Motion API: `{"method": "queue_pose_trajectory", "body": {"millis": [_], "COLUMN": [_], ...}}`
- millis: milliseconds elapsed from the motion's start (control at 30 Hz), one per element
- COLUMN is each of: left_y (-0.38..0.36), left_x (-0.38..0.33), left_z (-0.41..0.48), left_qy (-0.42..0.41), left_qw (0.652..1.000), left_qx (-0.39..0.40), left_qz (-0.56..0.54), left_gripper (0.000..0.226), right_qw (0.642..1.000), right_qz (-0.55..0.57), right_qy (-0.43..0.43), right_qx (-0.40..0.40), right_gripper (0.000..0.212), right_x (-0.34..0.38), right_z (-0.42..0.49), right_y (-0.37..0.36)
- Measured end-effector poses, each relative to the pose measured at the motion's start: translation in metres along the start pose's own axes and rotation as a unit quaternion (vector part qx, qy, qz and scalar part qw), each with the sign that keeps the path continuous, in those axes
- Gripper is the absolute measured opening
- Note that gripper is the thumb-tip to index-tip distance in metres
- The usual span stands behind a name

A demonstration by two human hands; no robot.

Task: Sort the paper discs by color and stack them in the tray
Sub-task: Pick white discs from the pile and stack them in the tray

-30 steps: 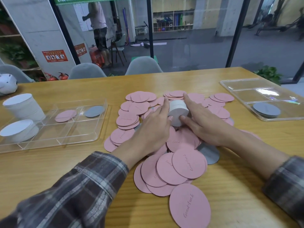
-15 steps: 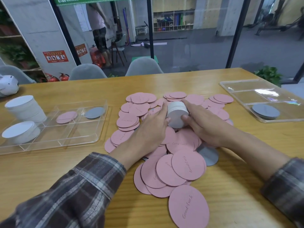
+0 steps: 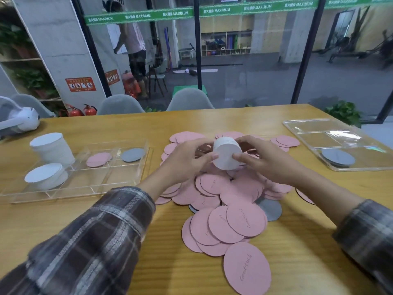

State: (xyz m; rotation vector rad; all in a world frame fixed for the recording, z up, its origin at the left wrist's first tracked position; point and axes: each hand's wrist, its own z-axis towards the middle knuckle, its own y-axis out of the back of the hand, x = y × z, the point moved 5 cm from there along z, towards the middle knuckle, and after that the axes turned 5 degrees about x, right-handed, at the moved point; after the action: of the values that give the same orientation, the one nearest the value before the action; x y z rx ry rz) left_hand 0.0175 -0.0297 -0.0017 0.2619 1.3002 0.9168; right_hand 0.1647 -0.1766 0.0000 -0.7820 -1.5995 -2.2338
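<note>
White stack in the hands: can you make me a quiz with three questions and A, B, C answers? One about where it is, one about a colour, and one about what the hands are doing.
1. Where is the white stack?
A. on a chair
B. over the pink pile
C. on the floor

2. What colour is the disc in the right tray?
A. grey
B. green
C. yellow

3. What are the left hand and the right hand doing?
A. clapping
B. pointing at the window
C. both holding the white stack

Answers:
1 B, because it is held tilted just above the pink pile.
2 A, because a grey disc lies in the near compartment of that tray.
3 C, because each hand grips one side of it.
</note>
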Motion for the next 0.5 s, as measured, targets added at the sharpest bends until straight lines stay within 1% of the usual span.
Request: {"method": "queue_pose_trajectory", "body": {"millis": [67, 167, 267, 333, 367, 500], "left_y": [0.019, 0.047, 0.082, 0.106, 0.117, 0.160], "left_x": [-0.001, 0.004, 0.019, 0.030, 0.035, 0.053], "left_z": [-0.004, -0.017, -0.037, -0.052, -0.061, -0.095], "left_qy": [0.002, 0.027, 0.058, 0.084, 0.095, 0.125], "left_qw": [1.000, 0.999, 0.998, 0.995, 0.994, 0.988], "left_qx": [0.001, 0.006, -0.021, -0.039, -0.047, -0.087], "left_qz": [-0.001, -0.022, -0.011, -0.027, -0.037, -0.036], "left_gripper": [0.021, 0.016, 0.012, 0.023, 0.025, 0.025], "right_qw": [1.000, 0.999, 0.997, 0.994, 0.992, 0.990], "right_qz": [0.025, 0.044, 0.075, 0.097, 0.106, 0.109], "right_qy": [-0.004, 0.011, 0.020, 0.027, 0.034, 0.056], "right_qx": [0.008, 0.014, 0.031, 0.052, 0.059, 0.074], "right_gripper": [0.029, 0.027, 0.030, 0.023, 0.023, 0.022], "right_x": [0.011, 0.033, 0.062, 0.083, 0.094, 0.134], "right_z": [0.011, 0.031, 0.053, 0.068, 0.076, 0.105], "right_y": [-0.002, -0.011, -0.029, -0.043, -0.050, -0.080]}}
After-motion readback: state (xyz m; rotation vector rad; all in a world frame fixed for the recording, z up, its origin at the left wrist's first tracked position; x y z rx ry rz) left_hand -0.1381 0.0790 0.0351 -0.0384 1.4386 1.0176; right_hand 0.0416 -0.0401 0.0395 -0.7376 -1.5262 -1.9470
